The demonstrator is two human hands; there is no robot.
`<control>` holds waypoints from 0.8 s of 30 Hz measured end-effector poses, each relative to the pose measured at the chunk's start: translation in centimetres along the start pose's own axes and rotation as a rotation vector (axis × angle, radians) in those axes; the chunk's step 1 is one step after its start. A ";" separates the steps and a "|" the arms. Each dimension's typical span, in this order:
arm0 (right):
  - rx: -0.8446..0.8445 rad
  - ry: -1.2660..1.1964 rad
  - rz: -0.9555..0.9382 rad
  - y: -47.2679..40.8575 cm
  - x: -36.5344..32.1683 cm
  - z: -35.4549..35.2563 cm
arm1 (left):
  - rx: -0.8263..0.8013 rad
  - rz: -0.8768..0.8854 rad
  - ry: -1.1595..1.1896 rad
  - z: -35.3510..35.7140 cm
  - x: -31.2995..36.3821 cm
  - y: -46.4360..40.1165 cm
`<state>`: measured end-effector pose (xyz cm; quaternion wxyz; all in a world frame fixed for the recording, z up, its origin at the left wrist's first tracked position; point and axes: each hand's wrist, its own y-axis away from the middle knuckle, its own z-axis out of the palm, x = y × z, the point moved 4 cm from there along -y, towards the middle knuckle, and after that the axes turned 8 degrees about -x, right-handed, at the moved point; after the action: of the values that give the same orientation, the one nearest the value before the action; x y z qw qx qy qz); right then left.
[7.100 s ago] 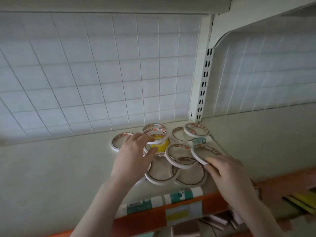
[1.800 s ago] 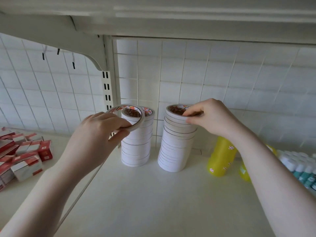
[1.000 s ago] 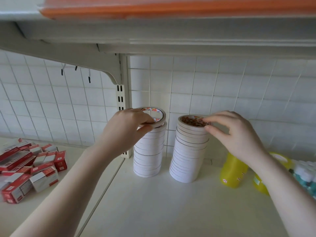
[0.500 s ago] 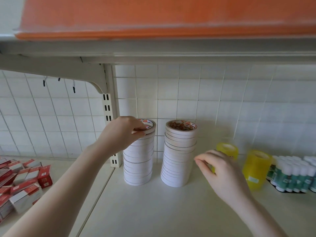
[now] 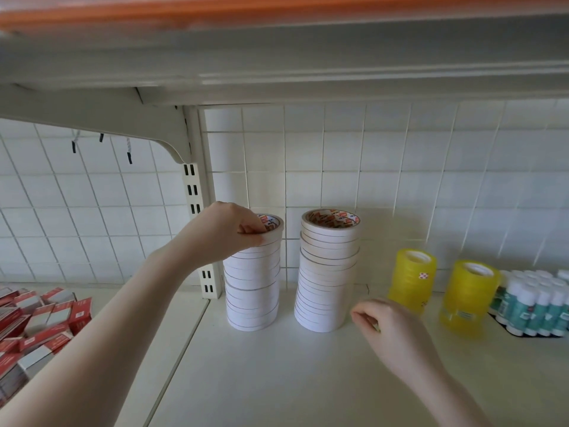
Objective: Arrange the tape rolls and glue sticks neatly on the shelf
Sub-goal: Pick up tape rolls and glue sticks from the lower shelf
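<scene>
Your left hand [image 5: 229, 231] pinches the top roll [image 5: 271, 229]; a sideways nudge could topple its stack [image 5: 253, 278]. Your right hand [image 5: 389, 331] hangs loosely curled, empty.

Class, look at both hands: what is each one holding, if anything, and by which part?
The left hand pinches the top white tape roll of the left stack by its near rim. The right hand holds nothing.
</scene>
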<state>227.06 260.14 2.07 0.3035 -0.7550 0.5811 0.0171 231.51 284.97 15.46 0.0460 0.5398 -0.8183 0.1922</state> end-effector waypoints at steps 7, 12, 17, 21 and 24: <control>-0.132 -0.026 0.033 -0.1 0.0 0.3 | -0.086 -0.021 0.030 -0.3 -0.3 -0.4; -0.181 -0.021 0.050 0.1 0.2 0.4 | -0.100 -0.018 0.082 -0.3 -0.7 -0.6; -0.214 -0.014 0.050 0.1 0.2 0.7 | -0.111 -0.007 0.097 -0.1 -0.8 -0.6; -0.226 -0.006 0.057 0.2 0.0 0.7 | -0.088 -0.004 0.107 0.1 -0.9 -0.4; -0.221 -0.024 0.078 0.2 0.2 0.8 | -0.051 0.019 0.155 0.1 -0.8 0.0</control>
<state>227.24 260.38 1.24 0.2245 -0.7603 0.6010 0.1019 231.88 285.60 15.15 0.1210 0.5143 -0.8218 0.2131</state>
